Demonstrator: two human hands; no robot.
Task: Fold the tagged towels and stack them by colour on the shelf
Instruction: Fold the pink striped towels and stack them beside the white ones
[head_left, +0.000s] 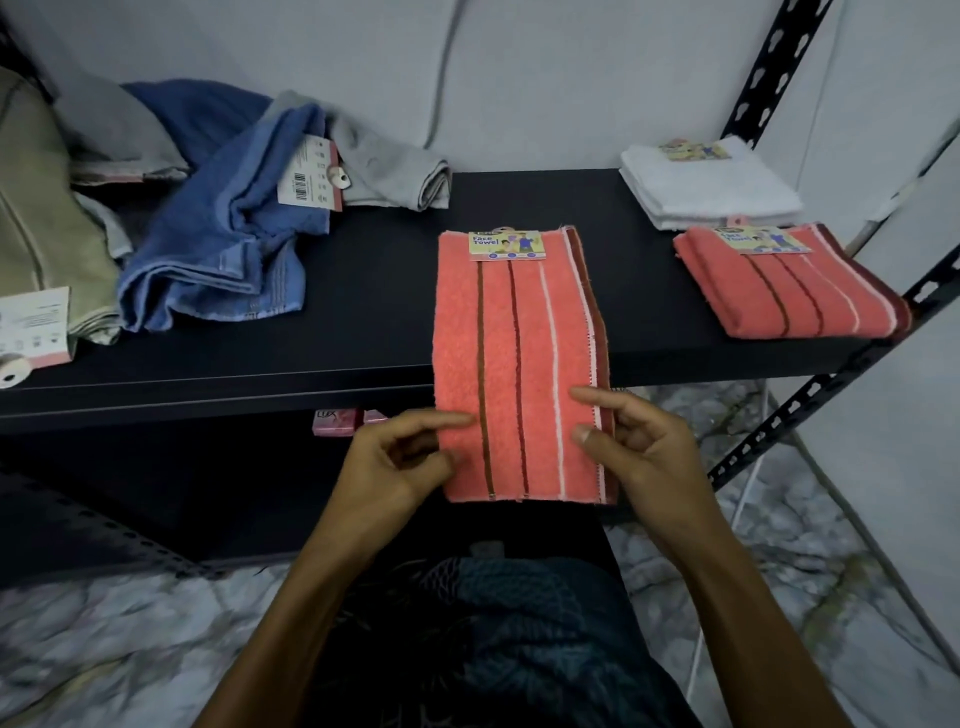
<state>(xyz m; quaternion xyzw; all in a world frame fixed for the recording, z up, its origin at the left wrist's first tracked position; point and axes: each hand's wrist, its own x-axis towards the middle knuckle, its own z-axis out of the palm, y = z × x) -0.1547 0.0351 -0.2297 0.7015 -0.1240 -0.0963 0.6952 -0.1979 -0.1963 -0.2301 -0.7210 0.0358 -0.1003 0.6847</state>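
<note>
The coral striped towel (519, 364) is laid lengthwise across the dark shelf (363, 291), its near end overhanging the front edge, seemingly so it can be taken up for the next fold. That hanging end is pinched at its left edge by the left hand (400, 457) and at its right edge by the right hand (628, 441), thumbs on top. Dark and pale stripes run along it; a "Face Towel" tag (506, 244) is fixed at the far end. A matching folded coral towel (789, 291) waits at right, likely its stack.
</note>
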